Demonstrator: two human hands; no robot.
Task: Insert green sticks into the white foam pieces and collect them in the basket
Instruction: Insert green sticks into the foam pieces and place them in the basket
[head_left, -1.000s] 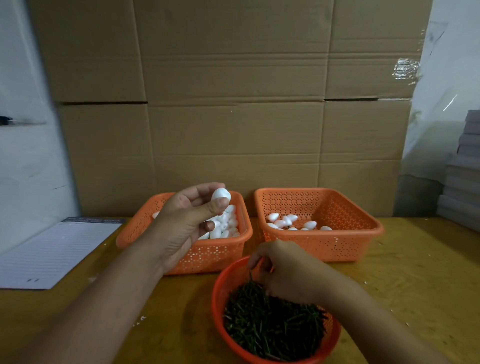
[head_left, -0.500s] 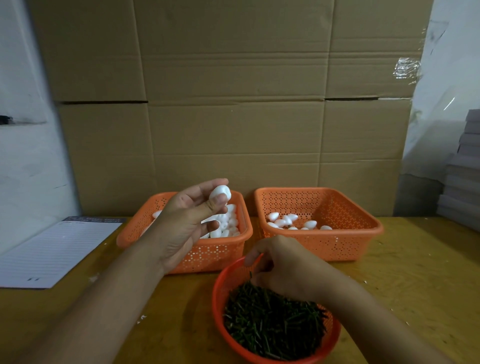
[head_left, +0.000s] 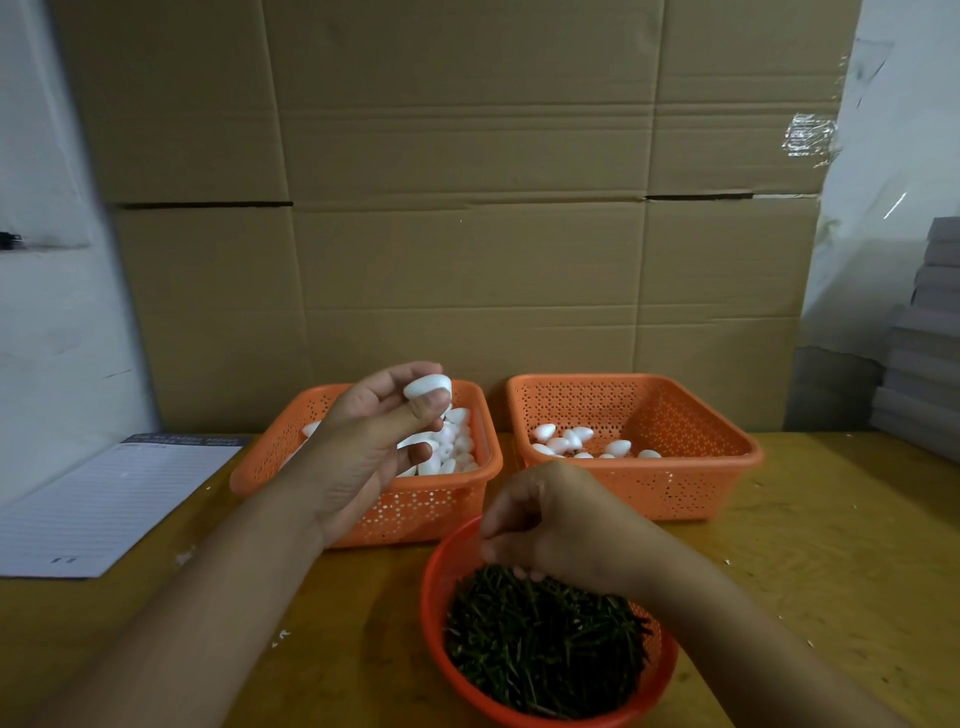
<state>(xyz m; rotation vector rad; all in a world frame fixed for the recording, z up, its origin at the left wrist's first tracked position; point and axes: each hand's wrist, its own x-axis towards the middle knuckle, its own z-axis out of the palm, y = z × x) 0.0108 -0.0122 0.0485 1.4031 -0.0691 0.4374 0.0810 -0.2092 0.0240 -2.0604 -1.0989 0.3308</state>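
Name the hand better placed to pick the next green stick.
Right. The right hand hovers, fingers curled, right over the green sticks in the round bowl, while the left hand is busy pinching a white foam piece.

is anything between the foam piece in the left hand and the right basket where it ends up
Nothing visible blocks it. The left hand holds the foam piece above the left basket; the right basket is open-topped. The right hand sits lower, over the bowl of green sticks.

What I can't see

My right hand (head_left: 558, 525) hides its own fingertips above the sticks (head_left: 540, 649), so any stick pinched there is unseen; the bowl (head_left: 434, 597) runs off the bottom edge.
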